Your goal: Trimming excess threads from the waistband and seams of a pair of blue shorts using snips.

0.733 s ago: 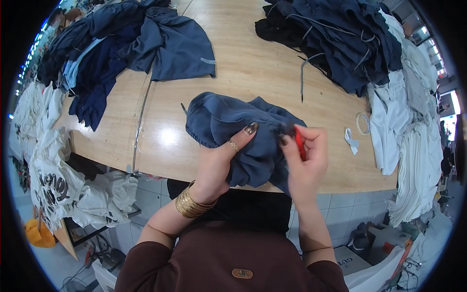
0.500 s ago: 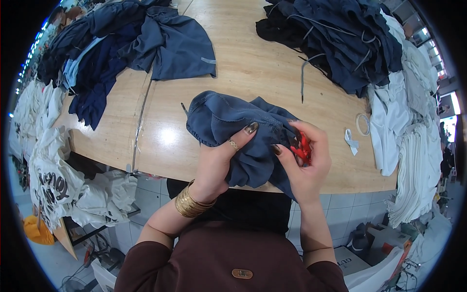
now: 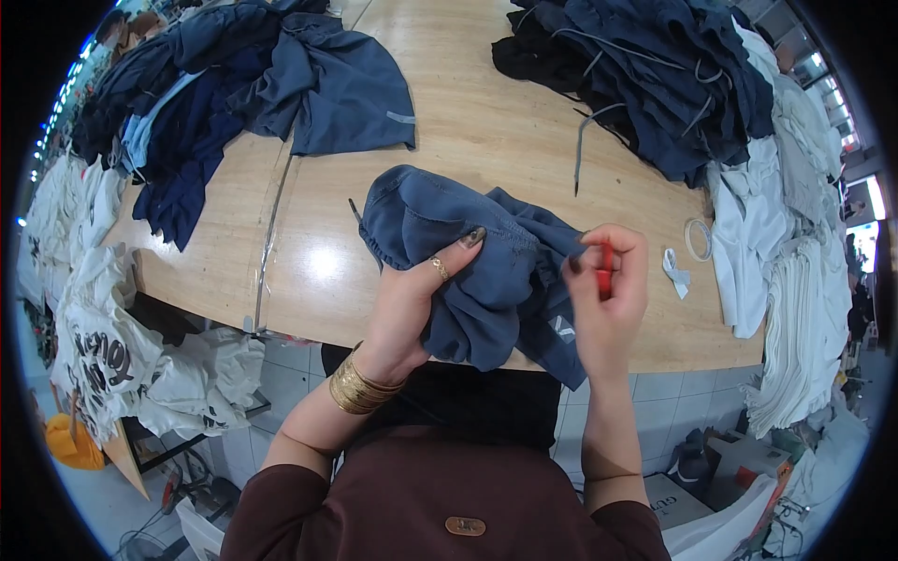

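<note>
A bunched dark blue-grey garment with stitched seams and a gathered edge is held up over the table's near edge. My left hand grips it from the left, thumb on top and the other fingers hidden beneath the cloth. My right hand is closed around small red-handled thread snips, at the garment's right side. Its fingertips are a little blurred, and the blades cannot be made out. Below that hand, a small pale mark shows on the cloth.
Dark blue garments are heaped at the far left, and another dark pile with loose cords at the far right. White folded garments line the right edge. A tape roll and a white scrap lie on the wooden table.
My right hand has moved slightly right and up with the snips, away from the seam. The garment has shifted a little in my left hand, bringing the pale mark into sight.
</note>
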A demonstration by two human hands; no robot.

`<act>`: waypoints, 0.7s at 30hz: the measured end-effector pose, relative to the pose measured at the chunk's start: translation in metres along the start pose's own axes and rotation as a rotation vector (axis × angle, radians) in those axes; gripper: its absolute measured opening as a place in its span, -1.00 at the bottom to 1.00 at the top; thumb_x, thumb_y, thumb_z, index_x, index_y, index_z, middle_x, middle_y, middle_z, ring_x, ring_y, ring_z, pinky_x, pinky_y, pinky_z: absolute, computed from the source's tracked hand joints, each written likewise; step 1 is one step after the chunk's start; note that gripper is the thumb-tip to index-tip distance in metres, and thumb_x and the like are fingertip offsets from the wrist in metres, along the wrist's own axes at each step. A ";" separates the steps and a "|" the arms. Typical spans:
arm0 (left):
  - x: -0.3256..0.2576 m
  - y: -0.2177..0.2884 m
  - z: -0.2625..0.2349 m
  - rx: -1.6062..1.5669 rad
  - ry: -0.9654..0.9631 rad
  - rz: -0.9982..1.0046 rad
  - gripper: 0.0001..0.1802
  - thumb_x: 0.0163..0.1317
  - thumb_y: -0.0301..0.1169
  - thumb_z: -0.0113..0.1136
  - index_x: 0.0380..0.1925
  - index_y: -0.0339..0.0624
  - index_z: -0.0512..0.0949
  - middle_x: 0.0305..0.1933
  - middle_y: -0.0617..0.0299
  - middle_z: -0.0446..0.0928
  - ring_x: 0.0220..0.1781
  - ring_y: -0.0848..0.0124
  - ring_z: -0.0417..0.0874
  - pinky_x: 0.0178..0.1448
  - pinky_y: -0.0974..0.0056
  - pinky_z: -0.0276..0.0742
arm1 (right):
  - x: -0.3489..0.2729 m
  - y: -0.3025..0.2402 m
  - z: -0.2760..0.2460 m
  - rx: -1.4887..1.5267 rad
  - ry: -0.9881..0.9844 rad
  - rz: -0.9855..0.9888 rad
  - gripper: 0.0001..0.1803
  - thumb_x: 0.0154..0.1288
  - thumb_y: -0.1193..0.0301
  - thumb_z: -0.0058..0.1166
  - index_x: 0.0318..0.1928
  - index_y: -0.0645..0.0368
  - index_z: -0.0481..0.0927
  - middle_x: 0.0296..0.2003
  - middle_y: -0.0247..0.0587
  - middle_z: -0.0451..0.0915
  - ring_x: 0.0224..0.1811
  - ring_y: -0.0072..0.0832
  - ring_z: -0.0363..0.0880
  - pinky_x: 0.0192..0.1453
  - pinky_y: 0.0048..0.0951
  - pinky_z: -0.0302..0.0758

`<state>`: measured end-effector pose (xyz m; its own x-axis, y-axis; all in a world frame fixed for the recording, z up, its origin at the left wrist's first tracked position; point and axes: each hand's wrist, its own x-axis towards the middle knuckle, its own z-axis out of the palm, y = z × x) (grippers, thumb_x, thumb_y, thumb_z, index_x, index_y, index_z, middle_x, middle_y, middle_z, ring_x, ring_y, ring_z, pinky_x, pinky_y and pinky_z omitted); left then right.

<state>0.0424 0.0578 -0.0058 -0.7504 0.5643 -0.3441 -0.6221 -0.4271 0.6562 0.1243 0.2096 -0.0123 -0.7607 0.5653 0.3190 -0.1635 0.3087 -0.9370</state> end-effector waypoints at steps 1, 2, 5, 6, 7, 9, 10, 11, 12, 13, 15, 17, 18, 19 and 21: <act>0.000 0.000 0.000 -0.013 0.005 0.000 -0.70 0.19 -0.50 0.16 -0.06 -0.35 0.47 -0.09 0.12 0.57 -0.12 0.38 0.63 -0.03 0.29 0.58 | -0.001 -0.004 0.000 -0.089 -0.029 -0.079 -0.71 0.14 0.42 0.24 -0.19 0.22 0.43 -0.44 -0.31 0.49 -0.46 -0.67 0.41 -0.38 -0.66 0.38; 0.001 0.000 -0.001 -0.013 0.006 0.000 -0.70 0.19 -0.50 0.16 -0.06 -0.35 0.47 -0.09 0.12 0.57 -0.12 0.38 0.63 -0.03 0.29 0.58 | -0.001 -0.008 0.000 -0.178 -0.057 -0.159 -0.67 0.09 0.42 0.28 -0.19 0.22 0.44 -0.43 -0.28 0.50 -0.46 -0.64 0.45 -0.38 -0.63 0.41; 0.000 0.000 0.000 0.002 0.006 0.013 -0.70 0.19 -0.50 0.16 -0.07 -0.35 0.48 -0.09 0.12 0.57 -0.11 0.38 0.63 -0.02 0.30 0.58 | -0.004 -0.010 -0.004 -0.392 -0.140 -0.167 -0.71 -0.02 0.42 0.33 -0.30 0.23 0.52 -0.45 -0.23 0.55 -0.51 -0.48 0.53 -0.40 -0.59 0.44; 0.000 -0.001 0.000 0.012 0.017 0.009 -0.71 0.19 -0.50 0.16 -0.07 -0.35 0.48 -0.09 0.13 0.57 -0.10 0.39 0.62 -0.01 0.31 0.57 | -0.006 -0.011 -0.002 -0.419 -0.115 -0.182 -0.74 -0.03 0.42 0.33 -0.34 0.22 0.54 -0.47 -0.23 0.57 -0.50 -0.45 0.53 -0.41 -0.57 0.45; 0.000 -0.002 0.000 0.023 0.028 0.005 -0.71 0.19 -0.51 0.17 -0.07 -0.34 0.48 -0.09 0.13 0.57 -0.10 0.39 0.62 -0.01 0.31 0.57 | -0.007 -0.010 -0.001 -0.419 -0.114 -0.182 -0.74 -0.03 0.42 0.33 -0.34 0.22 0.54 -0.47 -0.23 0.57 -0.50 -0.45 0.53 -0.41 -0.57 0.45; 0.000 -0.004 0.001 0.025 0.019 0.017 -0.71 0.19 -0.51 0.16 -0.07 -0.34 0.48 -0.09 0.14 0.57 -0.09 0.40 0.61 0.00 0.31 0.56 | -0.007 -0.008 0.001 -0.434 -0.070 -0.276 -0.75 -0.03 0.43 0.33 -0.35 0.21 0.54 -0.48 -0.25 0.56 -0.52 -0.46 0.53 -0.43 -0.57 0.43; 0.000 -0.004 0.001 0.026 0.011 0.029 -0.71 0.19 -0.52 0.16 -0.07 -0.33 0.48 -0.09 0.14 0.57 -0.09 0.40 0.61 0.01 0.32 0.55 | -0.006 -0.008 0.002 -0.434 -0.067 -0.276 -0.75 -0.03 0.43 0.33 -0.35 0.21 0.54 -0.48 -0.25 0.56 -0.52 -0.46 0.53 -0.43 -0.57 0.43; -0.001 -0.004 0.002 0.027 0.009 0.028 -0.71 0.19 -0.52 0.16 -0.07 -0.33 0.48 -0.09 0.14 0.57 -0.09 0.40 0.61 0.01 0.32 0.55 | -0.004 -0.009 0.003 -0.456 -0.064 -0.305 -0.76 -0.02 0.43 0.33 -0.36 0.20 0.53 -0.50 -0.26 0.56 -0.52 -0.45 0.52 -0.44 -0.56 0.42; -0.002 -0.004 0.002 0.039 0.013 0.037 -0.71 0.19 -0.52 0.16 -0.07 -0.33 0.48 -0.09 0.15 0.57 -0.09 0.40 0.61 0.01 0.32 0.55 | -0.004 -0.009 0.004 -0.476 -0.063 -0.333 -0.76 -0.02 0.42 0.33 -0.38 0.20 0.53 -0.51 -0.26 0.56 -0.53 -0.45 0.52 -0.45 -0.56 0.41; -0.002 -0.003 0.002 0.051 0.018 0.046 -0.71 0.19 -0.53 0.16 -0.07 -0.32 0.47 -0.10 0.16 0.57 -0.09 0.41 0.61 0.02 0.32 0.54 | -0.004 -0.008 0.004 -0.474 -0.062 -0.333 -0.76 -0.02 0.42 0.33 -0.38 0.20 0.53 -0.51 -0.26 0.56 -0.53 -0.45 0.52 -0.45 -0.56 0.41; -0.001 -0.004 0.001 0.062 0.014 0.052 -0.71 0.19 -0.53 0.16 -0.07 -0.32 0.47 -0.10 0.16 0.57 -0.09 0.41 0.60 0.02 0.32 0.54 | -0.004 -0.008 0.003 -0.540 -0.084 -0.352 -0.78 -0.01 0.42 0.32 -0.40 0.18 0.52 -0.54 -0.28 0.55 -0.55 -0.45 0.50 -0.48 -0.54 0.38; -0.001 -0.005 0.001 0.070 0.008 0.057 -0.71 0.19 -0.53 0.16 -0.07 -0.31 0.47 -0.10 0.17 0.56 -0.09 0.41 0.60 0.02 0.32 0.54 | -0.004 -0.009 0.002 -0.534 -0.069 -0.327 -0.78 -0.01 0.42 0.31 -0.41 0.18 0.52 -0.54 -0.29 0.54 -0.56 -0.45 0.49 -0.49 -0.54 0.37; 0.000 -0.006 0.000 0.065 0.015 0.061 -0.72 0.19 -0.53 0.16 -0.07 -0.31 0.47 -0.10 0.17 0.56 -0.08 0.41 0.60 0.02 0.32 0.54 | -0.004 -0.009 0.002 -0.524 -0.057 -0.301 -0.79 -0.01 0.42 0.31 -0.41 0.18 0.52 -0.55 -0.30 0.54 -0.57 -0.44 0.48 -0.50 -0.53 0.36; 0.000 -0.006 0.000 0.061 0.023 0.066 -0.72 0.19 -0.53 0.16 -0.07 -0.31 0.47 -0.10 0.17 0.56 -0.08 0.41 0.60 0.01 0.32 0.54 | -0.004 -0.008 0.003 -0.523 -0.058 -0.301 -0.79 -0.01 0.42 0.31 -0.41 0.18 0.52 -0.55 -0.30 0.54 -0.57 -0.44 0.48 -0.50 -0.53 0.36; -0.001 -0.004 0.000 0.061 0.009 0.061 -0.71 0.19 -0.53 0.16 -0.07 -0.31 0.47 -0.10 0.16 0.56 -0.08 0.41 0.60 0.01 0.32 0.54 | -0.004 -0.008 0.002 -0.483 -0.053 -0.307 -0.78 -0.02 0.42 0.32 -0.41 0.18 0.52 -0.55 -0.31 0.53 -0.58 -0.45 0.46 -0.51 -0.52 0.35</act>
<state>0.0454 0.0594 -0.0081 -0.7890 0.5315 -0.3081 -0.5601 -0.4164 0.7161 0.1274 0.2037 -0.0064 -0.7558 0.3594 0.5474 -0.0860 0.7741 -0.6272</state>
